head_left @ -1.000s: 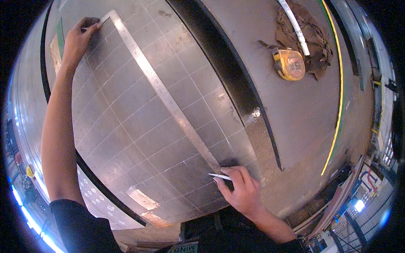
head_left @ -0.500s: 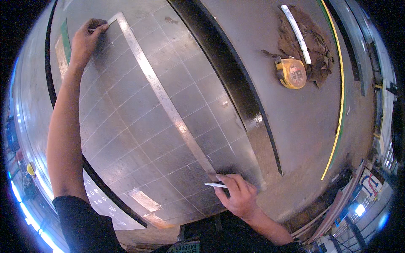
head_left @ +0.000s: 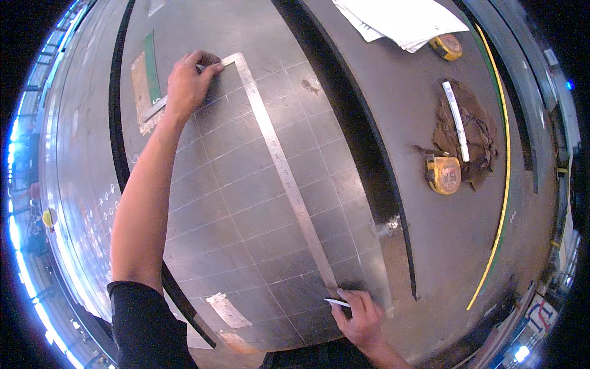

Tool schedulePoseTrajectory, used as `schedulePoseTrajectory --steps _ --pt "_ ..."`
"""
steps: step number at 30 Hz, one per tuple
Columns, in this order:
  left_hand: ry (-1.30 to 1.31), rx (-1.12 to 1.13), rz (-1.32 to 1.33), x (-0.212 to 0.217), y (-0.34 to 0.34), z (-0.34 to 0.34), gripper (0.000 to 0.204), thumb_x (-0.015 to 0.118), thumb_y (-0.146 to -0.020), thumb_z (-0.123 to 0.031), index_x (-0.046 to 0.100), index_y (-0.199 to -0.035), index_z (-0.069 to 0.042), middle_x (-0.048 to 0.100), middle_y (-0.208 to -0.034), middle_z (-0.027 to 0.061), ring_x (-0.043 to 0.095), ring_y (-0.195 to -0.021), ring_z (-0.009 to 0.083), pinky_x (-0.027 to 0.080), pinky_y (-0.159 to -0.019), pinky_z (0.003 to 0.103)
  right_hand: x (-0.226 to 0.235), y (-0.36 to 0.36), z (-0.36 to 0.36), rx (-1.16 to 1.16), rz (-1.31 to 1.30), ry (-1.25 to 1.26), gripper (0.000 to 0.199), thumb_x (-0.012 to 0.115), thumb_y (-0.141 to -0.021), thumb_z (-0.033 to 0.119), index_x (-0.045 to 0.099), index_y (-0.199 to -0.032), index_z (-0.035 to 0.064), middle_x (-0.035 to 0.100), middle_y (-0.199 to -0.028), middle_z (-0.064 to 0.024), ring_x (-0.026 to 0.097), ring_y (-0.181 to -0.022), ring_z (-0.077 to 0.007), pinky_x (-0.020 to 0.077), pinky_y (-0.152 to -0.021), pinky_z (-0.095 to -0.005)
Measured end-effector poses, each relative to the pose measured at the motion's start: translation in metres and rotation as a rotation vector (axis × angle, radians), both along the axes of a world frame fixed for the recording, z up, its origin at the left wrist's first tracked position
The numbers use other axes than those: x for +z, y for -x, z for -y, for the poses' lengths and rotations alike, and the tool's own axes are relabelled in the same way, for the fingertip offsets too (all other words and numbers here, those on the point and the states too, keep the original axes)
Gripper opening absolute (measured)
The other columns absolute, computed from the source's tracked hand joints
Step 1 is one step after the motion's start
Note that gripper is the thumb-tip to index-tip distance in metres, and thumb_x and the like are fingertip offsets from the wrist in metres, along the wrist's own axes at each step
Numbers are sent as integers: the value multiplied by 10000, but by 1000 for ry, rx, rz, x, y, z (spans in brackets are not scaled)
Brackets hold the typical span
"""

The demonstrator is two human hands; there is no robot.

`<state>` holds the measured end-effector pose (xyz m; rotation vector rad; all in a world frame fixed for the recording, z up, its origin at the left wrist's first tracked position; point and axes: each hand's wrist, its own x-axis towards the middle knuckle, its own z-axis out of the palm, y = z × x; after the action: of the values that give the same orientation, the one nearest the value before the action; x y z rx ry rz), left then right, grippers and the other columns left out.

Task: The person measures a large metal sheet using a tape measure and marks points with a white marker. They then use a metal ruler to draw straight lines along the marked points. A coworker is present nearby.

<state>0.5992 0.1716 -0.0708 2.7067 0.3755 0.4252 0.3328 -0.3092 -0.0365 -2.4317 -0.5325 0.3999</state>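
A metal steel square [head_left: 284, 172] lies on a grey steel plate [head_left: 224, 194] scribed with a grid of pale lines. Its long blade runs from the far corner down toward me. My left hand [head_left: 189, 86] grips the short arm near that corner, thumb and fingers closed on it. At the near end of the blade, my right hand [head_left: 361, 320] pinches a slim white marking stick [head_left: 337, 302], its tip pointing left. The right fingertips also touch the blade's end.
A dark raised steel bar [head_left: 344, 104] runs along the plate's right side. Beyond it lie a tape measure [head_left: 444, 175], a brown rag [head_left: 479, 132] with a white marker [head_left: 456, 120], paper sheets [head_left: 399, 21] and a yellow strip [head_left: 506, 147]. A green strip [head_left: 152, 67] lies at far left.
My view has shifted, so the scene sits further right and lower, and the paper sheets and a second tape measure show at the top. Both hands keep their places on the square.
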Motion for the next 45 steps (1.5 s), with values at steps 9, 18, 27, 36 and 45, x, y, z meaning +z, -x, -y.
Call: schedulePoseTrajectory --steps 9,18,27,36,45 --pt "18 -17 -46 2 -1 -5 272 699 -875 -307 725 -1013 -74 701 -1016 157 650 -985 321 492 -891 417 0 -1 -1 -14 6 -36 361 842 -734 139 691 -1053 62 687 -932 -101 701 -781 -264 571 -638 -358" --pt "-26 -63 -48 3 -2 -8 299 687 -894 -288 702 -1048 -33 715 -1029 167 668 -985 315 501 -895 404 -3 3 1 -35 -28 -6 368 835 -748 187 701 -1079 99 679 -949 -88 702 -791 -252 585 -659 -355" --pt "-3 -38 -89 4 -2 -10 300 687 -889 -306 703 -1044 -49 715 -1045 160 649 -1032 336 490 -915 420 -4 4 2 -27 -25 -19 372 823 -778 218 704 -1110 100 682 -980 -91 706 -819 -248 595 -673 -353" --pt "-33 -101 -168 3 -8 -16 324 666 -901 -319 683 -1074 -47 725 -1027 179 689 -972 351 512 -882 445 8 -2 -8 -52 -43 0 325 826 -763 152 695 -1048 67 685 -926 -94 698 -794 -267 570 -667 -365" --pt "-49 -144 -178 -14 -21 -51 336 662 -928 -338 675 -1110 -56 734 -1028 140 696 -963 270 514 -880 389 -4 4 0 -22 37 13 375 811 -779 233 712 -1120 115 688 -967 -59 704 -771 -212 577 -675 -324"
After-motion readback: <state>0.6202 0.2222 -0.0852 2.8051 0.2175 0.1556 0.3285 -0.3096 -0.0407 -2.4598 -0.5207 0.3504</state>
